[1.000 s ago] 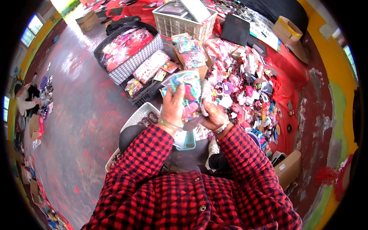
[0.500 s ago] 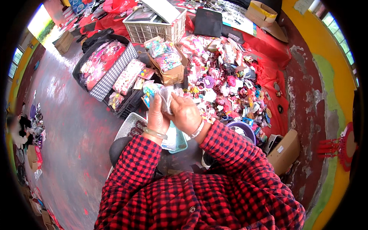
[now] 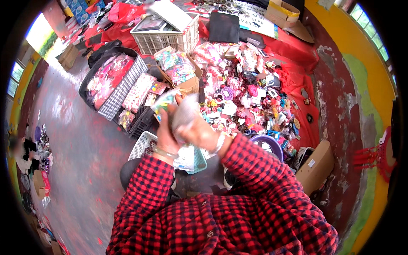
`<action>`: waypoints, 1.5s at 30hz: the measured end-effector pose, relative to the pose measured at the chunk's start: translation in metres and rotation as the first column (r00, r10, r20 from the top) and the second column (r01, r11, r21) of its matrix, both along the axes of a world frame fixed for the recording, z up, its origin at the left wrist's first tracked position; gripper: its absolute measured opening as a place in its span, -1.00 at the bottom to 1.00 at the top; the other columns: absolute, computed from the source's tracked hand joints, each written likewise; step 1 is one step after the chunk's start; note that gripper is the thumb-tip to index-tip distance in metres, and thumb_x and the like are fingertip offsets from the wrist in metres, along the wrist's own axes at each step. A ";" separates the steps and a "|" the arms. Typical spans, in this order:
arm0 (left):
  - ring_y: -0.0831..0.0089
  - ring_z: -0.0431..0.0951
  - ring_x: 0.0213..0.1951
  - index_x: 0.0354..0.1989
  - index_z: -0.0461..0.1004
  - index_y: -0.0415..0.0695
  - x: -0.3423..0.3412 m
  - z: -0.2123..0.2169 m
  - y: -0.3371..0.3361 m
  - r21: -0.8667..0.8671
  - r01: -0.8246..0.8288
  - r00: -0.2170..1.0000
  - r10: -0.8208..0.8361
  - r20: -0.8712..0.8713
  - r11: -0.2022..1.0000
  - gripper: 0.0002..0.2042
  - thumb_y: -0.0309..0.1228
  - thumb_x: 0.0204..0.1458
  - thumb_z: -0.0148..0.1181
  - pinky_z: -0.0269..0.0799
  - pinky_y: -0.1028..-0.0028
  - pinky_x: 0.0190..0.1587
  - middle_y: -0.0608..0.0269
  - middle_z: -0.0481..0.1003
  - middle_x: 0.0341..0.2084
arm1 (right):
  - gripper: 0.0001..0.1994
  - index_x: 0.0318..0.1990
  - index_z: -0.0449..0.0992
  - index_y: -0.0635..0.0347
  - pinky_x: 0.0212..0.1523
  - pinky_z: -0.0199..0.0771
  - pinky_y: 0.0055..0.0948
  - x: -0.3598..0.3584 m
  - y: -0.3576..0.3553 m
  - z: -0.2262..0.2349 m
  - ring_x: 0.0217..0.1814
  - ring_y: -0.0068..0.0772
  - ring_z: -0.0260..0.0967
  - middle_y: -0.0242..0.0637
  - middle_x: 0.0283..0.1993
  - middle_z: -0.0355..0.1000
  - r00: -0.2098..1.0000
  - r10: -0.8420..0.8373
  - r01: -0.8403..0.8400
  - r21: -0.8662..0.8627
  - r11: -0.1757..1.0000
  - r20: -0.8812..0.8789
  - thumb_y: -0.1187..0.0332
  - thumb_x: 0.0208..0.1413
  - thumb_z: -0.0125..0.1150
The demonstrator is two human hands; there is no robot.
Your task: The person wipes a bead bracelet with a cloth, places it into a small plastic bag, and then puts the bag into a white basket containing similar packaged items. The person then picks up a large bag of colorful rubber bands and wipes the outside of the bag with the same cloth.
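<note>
In front of my chest both hands are closed and close together. My left hand grips a clear plastic bag with teal and yellow pieces in it. My right hand is closed on a greyish-white, filmy piece, smeared by motion; whether it is part of the same bag I cannot tell. Below the hands are a white basket with dark red pieces, a teal basket and a white printed packet, partly covered by my hands.
A large heap of hair ornaments lies on red cloth ahead. A carton of bagged pieces, a checked box and a white crate stand left of it. A purple basin and cardboard box are at right.
Both hands have shifted slightly left and down. The greyish piece in my right hand has turned more upright and blurs. The scene has slid a little as my head moved.
</note>
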State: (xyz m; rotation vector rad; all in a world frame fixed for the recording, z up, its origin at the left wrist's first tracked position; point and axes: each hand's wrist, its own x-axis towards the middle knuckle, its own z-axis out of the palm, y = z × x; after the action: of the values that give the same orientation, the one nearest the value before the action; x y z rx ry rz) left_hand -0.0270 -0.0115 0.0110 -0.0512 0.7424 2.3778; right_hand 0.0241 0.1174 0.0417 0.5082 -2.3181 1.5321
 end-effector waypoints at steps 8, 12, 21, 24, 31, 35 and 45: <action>0.44 0.29 0.04 0.13 0.14 -0.18 0.023 -0.002 0.011 -0.122 0.044 0.981 -0.066 -0.181 0.992 -0.49 -0.08 0.13 -0.10 0.25 0.44 0.06 0.26 0.27 0.01 | -0.50 0.09 0.21 0.28 0.20 -0.01 -0.16 -0.019 0.001 -0.012 0.24 0.19 -0.05 0.15 0.17 0.05 0.973 -0.219 0.223 0.050 0.973 -0.077 0.11 0.10 -0.08; 0.51 0.27 0.01 0.15 0.12 -0.22 0.029 0.000 0.008 -0.322 0.039 0.882 -0.184 -0.433 0.946 -0.51 -0.18 0.13 -0.05 0.20 0.49 0.04 0.26 0.25 0.01 | -0.55 -0.05 0.34 0.31 -0.11 0.31 -0.38 -0.021 0.011 -0.006 -0.13 -0.17 0.37 -0.09 -0.19 0.41 0.924 -0.133 0.281 -0.400 0.872 0.358 0.06 0.15 -0.13; 0.35 0.42 -0.09 0.09 0.19 -0.18 0.009 0.003 0.005 -0.223 -0.121 0.949 0.047 -0.311 0.967 -0.49 -0.03 0.12 -0.14 0.35 0.38 -0.05 0.17 0.37 -0.09 | -0.44 -0.07 0.37 0.31 -0.17 0.38 -0.50 -0.018 -0.011 -0.028 -0.20 -0.47 0.38 -0.21 -0.19 0.43 0.751 0.370 0.382 -0.816 0.433 0.547 -0.08 0.13 -0.16; 0.30 0.36 -0.02 0.07 0.22 -0.25 -0.007 -0.001 -0.002 -0.131 -0.293 0.941 0.261 -0.215 0.947 -0.47 -0.03 0.11 -0.14 0.23 0.35 0.06 0.13 0.35 -0.05 | -0.45 -0.07 0.36 0.34 -0.18 0.35 -0.52 -0.008 -0.013 -0.010 -0.21 -0.47 0.36 -0.23 -0.22 0.43 0.640 0.311 0.345 -0.623 0.702 0.703 -0.07 0.13 -0.14; 0.35 0.41 -0.09 0.02 0.28 -0.17 -0.001 0.000 0.000 -0.096 -0.172 0.983 0.165 -0.077 0.980 -0.52 -0.02 0.12 -0.15 0.33 0.37 -0.04 0.19 0.39 -0.10 | -0.50 -0.03 0.31 0.23 -0.32 0.38 -0.60 -0.004 -0.030 -0.025 -0.28 -0.58 0.36 -0.32 -0.23 0.41 0.859 0.097 0.352 -0.716 0.603 0.503 0.02 0.03 0.14; 0.35 0.33 0.02 0.11 0.16 -0.16 0.003 0.006 0.013 -0.076 -0.114 0.982 0.100 -0.162 0.991 -0.44 0.03 0.10 -0.13 0.22 0.35 0.08 0.21 0.32 0.00 | -0.60 -0.26 0.42 0.32 -0.33 0.36 -0.43 -0.020 -0.009 -0.042 -0.34 -0.40 0.38 -0.19 -0.38 0.45 0.896 -0.090 0.386 -0.662 0.643 0.435 0.08 0.03 0.15; 0.41 0.44 -0.13 -0.01 0.32 -0.14 -0.002 0.005 0.006 -0.083 -0.160 0.983 0.152 -0.098 0.984 -0.58 -0.17 0.01 0.12 0.37 0.38 -0.08 0.30 0.42 -0.15 | -0.54 -0.60 0.42 0.36 -0.56 0.29 -0.09 -0.023 0.001 -0.026 -0.54 0.13 0.35 0.14 -0.63 0.33 0.860 -0.439 0.487 -0.158 0.859 0.260 0.07 0.08 0.02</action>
State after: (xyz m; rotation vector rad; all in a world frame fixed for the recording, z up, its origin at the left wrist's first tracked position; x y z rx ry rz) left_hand -0.0288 -0.0058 0.0156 -0.0400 0.9201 2.5078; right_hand 0.0009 0.1181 0.0155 -0.2796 -2.1592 1.6191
